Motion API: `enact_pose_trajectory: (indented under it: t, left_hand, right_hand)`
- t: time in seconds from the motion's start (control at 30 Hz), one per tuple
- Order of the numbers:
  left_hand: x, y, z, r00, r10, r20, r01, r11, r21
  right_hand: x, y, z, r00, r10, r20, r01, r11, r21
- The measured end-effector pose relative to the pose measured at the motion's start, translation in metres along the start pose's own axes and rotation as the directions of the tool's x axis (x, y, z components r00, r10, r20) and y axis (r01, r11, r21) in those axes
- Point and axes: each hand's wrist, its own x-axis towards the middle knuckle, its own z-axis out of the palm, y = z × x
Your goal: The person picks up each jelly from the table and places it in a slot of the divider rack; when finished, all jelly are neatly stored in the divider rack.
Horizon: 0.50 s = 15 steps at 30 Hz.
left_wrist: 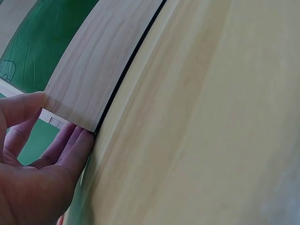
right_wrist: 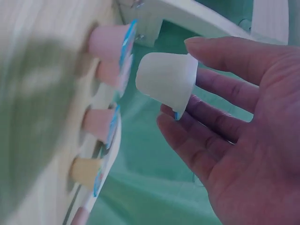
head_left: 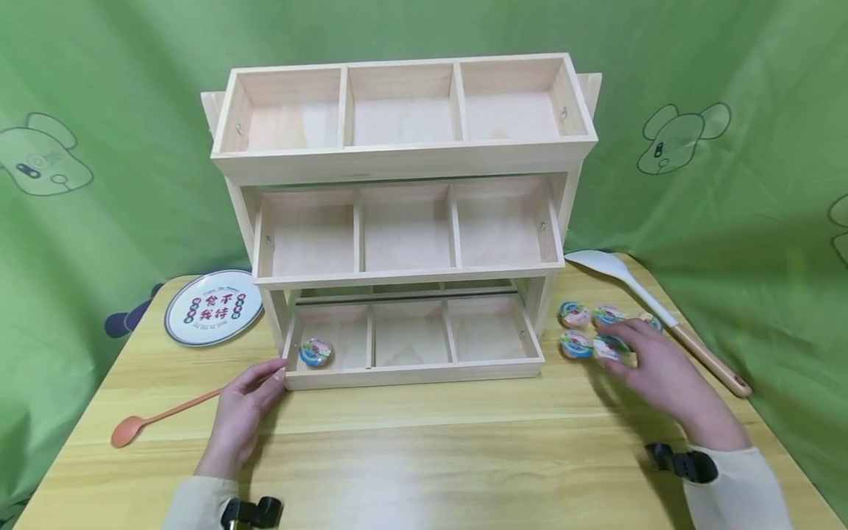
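Observation:
My left hand [head_left: 244, 412] grips the left front corner of the bottom wooden tray [head_left: 414, 375] of a three-tier rack; in the left wrist view its thumb is at the panel's top edge and its fingers are at the lower side. One jelly cup [head_left: 316, 352] with a printed foil lid lies in that tray's left compartment. To the right of the rack, my right hand [head_left: 662, 368] pinches a white jelly cup [right_wrist: 164, 77] by its rim, raised off the table and tilted. Several other jelly cups [right_wrist: 108, 42], pink and yellowish, stand on the table beside it.
The middle tray [head_left: 407, 272] and the top tray [head_left: 404, 163] each have three compartments. A printed plate [head_left: 213, 308] and an orange spoon [head_left: 129, 430] lie at the left. At the right is a white ladle [head_left: 612, 269] with a wooden handle. Green curtains [head_left: 729, 66] surround the table.

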Motion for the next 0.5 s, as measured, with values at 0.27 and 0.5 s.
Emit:
enact_pose_trajectory:
  t: [0.27,0.5]
  left_hand:
    - [0.000,0.001,0.000,1.000,0.008,0.008,-0.008,1.000,-0.002]
    - [-0.001,0.000,0.000,1.000,0.008,0.015,-0.008,1.000,0.009]
  right_hand:
    - [0.006,-0.023,-0.005,1.000,-0.016,0.021,0.016,1.000,0.015]
    - [0.010,-0.040,-0.004,0.998,-0.037,0.044,0.036,0.999,0.028]
